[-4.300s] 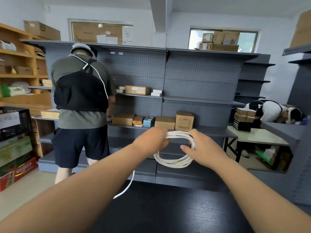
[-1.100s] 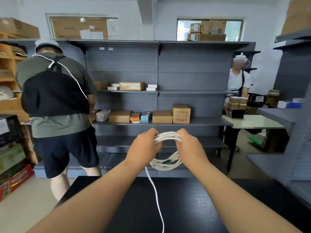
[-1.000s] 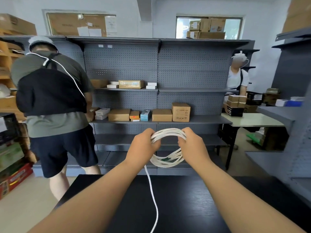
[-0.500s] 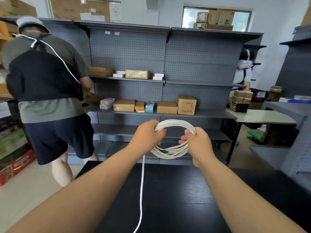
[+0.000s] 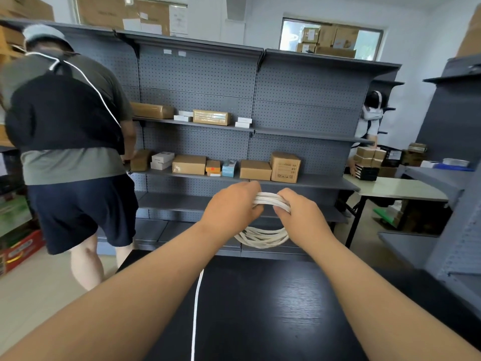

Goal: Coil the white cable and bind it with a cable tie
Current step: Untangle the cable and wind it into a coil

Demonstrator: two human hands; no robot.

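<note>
The grey pegboard shelving (image 5: 260,100) fills the back of the room, with cardboard boxes (image 5: 285,166) lined along its middle shelf, and a person in a dark vest (image 5: 65,121) stands at its left end, turned away; another person is partly hidden at the far right beside a pale table (image 5: 395,187). Nearer, the black worktop (image 5: 273,308) lies under both forearms and carries nothing visible except the loose run of cable crossing it. Above its far edge the white cable (image 5: 263,237) hangs as a coil of several loops, held up in the air so the turns can drop free and stay even instead of snagging on the worktop. The left hand (image 5: 231,207) has its fingers closed around the top of the bundle, seemingly to pin the loops together at one spot. The right hand (image 5: 299,214) grips the same top section just beside it, fingers curled over the strands, the two hands almost touching; held this close they probably keep the turns from springing apart. The uncoiled tail (image 5: 196,308) drops from below the left forearm and runs toward the near edge of the view, so the coiling looks unfinished. No cable tie can be seen anywhere, so binding appears not yet begun.
</note>
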